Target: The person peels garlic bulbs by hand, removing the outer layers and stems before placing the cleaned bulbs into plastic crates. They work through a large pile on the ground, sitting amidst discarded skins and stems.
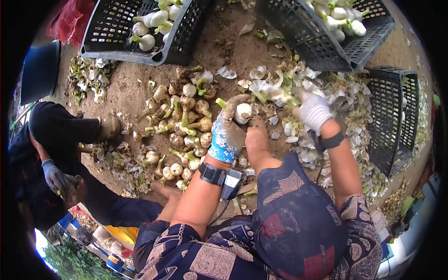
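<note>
A white garlic bulb [243,113] is in my left hand [229,128], whose fingers close around it above the soil. A cut green stem end [221,102] pokes out on the left side of that hand, which wears a soiled glove with a blue floral cuff. My right hand [313,111], in a white knitted glove, hovers to the right over loose peelings [275,91]. Motion smears its fingers, so whether they hold anything does not show. Just left of my left hand lies a pile of soil-covered garlic bulbs [189,112] with short stems.
Black plastic crates with peeled garlic stand at back left [161,56] and back right [308,37]; another crate [389,121] is at right. Husks [359,121] cover the ground nearby. At left sits another person, with a gloved hand [58,179]. A dark tub [39,72] stands behind.
</note>
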